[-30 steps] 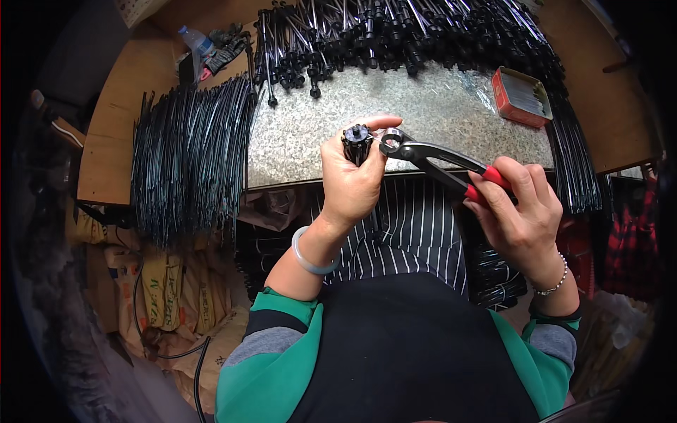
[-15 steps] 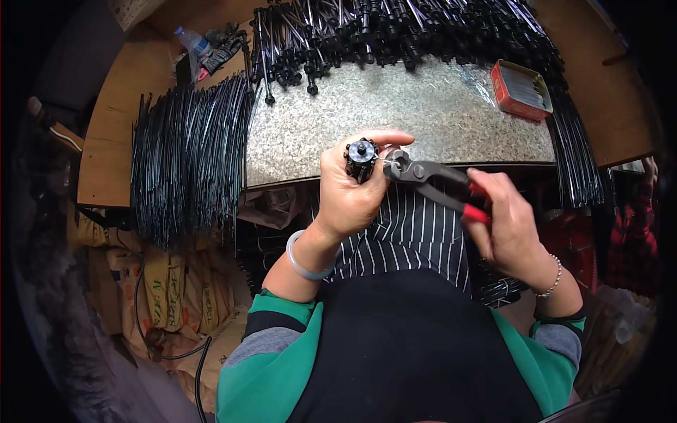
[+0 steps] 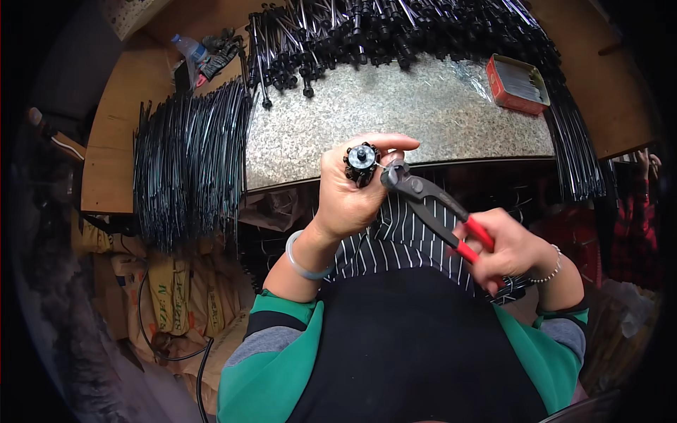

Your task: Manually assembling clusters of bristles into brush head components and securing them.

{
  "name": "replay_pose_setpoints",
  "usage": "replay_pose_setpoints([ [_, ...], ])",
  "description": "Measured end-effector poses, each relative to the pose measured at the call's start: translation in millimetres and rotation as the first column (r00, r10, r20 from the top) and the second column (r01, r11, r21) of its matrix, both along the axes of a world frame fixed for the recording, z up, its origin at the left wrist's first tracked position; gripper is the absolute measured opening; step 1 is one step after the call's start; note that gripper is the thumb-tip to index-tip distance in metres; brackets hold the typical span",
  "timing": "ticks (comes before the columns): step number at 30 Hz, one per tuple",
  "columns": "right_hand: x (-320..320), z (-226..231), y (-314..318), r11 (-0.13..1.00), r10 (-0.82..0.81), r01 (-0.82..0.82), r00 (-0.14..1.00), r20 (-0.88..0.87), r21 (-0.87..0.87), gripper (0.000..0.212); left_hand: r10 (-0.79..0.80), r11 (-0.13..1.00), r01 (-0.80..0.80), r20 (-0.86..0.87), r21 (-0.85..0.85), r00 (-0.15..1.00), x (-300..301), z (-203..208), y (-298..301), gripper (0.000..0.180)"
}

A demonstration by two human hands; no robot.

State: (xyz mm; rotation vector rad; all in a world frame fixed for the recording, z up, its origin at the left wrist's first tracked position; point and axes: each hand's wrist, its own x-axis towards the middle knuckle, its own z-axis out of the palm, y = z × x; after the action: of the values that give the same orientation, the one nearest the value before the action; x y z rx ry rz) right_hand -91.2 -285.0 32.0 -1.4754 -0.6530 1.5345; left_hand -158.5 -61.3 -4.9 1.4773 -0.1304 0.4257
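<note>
My left hand (image 3: 347, 201) is closed round what looks like a black umbrella frame (image 3: 362, 156), seen end-on. Its round top is a silvery disc with a black knob in the middle, ringed by small black joints. A thin pale wire (image 3: 382, 166) sticks out from its side. At that wire are the jaws of dark pincers with red handles (image 3: 429, 197), beside my left fingertips. My right hand (image 3: 511, 243) grips the pincers by the handles, lower right. The rest of the frame, below my left hand, is hidden.
On the speckled worktop (image 3: 395, 106) stands a red open box of thin metal pieces (image 3: 518, 84). Piled behind are metal rods with black fittings (image 3: 360, 32). Long black ribs (image 3: 190, 162) hang over the left edge, more (image 3: 578, 148) at right. A plastic bottle (image 3: 190, 49) lies far left.
My right hand has moved down and closed round the handles; the pincers now slope more steeply. Their jaws stay near the wire. My left hand keeps its hold.
</note>
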Motion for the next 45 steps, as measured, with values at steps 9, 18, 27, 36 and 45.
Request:
replay_pose_setpoints([
  [9,-5,6,0,0.997,-0.048,0.052,0.997,0.06,-0.057,0.048,-0.026,0.999,0.026,-0.007,-0.037,1.0,-1,-5,5,0.014],
  [18,-9,-25,3,0.925,-0.303,-0.142,0.284,0.91,0.352,0.069,-0.05,0.992,0.042,-0.068,-0.116,0.996,-2,-7,4,0.014],
  [27,3,-26,-5,0.946,-0.283,-0.047,0.364,0.887,0.321,0.045,-0.048,0.998,0.046,-0.056,-0.048,0.997,-1,-7,-2,0.018],
  [36,26,0,-5,0.997,-0.076,-0.007,0.182,0.98,0.079,0.029,-0.037,0.998,0.027,-0.188,-0.055,0.982,5,-1,2,0.031],
  [45,82,-96,-1,0.928,-0.128,0.272,-0.405,0.905,0.253,0.055,-0.012,0.611,0.036,0.036,-0.791,0.999,19,5,23,0.028],
])
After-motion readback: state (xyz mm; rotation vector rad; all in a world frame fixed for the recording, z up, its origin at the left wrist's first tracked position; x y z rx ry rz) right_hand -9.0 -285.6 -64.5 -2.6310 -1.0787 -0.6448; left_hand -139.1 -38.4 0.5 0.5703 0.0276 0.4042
